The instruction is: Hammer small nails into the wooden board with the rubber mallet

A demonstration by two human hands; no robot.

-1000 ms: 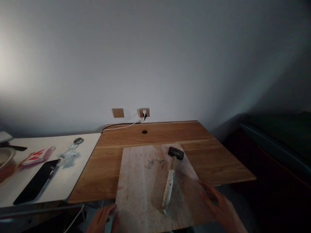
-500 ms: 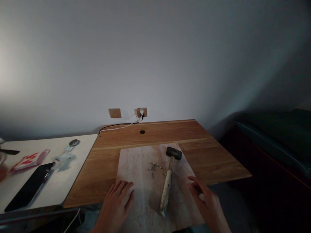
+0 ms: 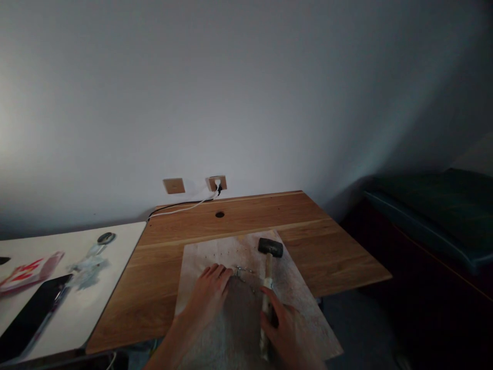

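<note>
Plain grey wall (image 3: 246,92) from 9 to 3 o'clock, brightest at 9. Wooden desk (image 3: 239,218) at 6, white table (image 3: 119,252) adjoining at 8. Wall sockets (image 3: 216,183) just above desk, cable (image 3: 181,209) plugged in. Dark bench (image 3: 431,216) at 4.

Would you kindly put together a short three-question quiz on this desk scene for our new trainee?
1. True or false: the right hand is closed on the black-headed hammer with a pale wooden handle.
2. The left hand lies flat on: A) the pale wooden board; B) a black phone; C) a white table.
3. What lies on the board just beyond the left fingertips?
Key: 1 true; 2 A; 3 small metal nails.
</note>
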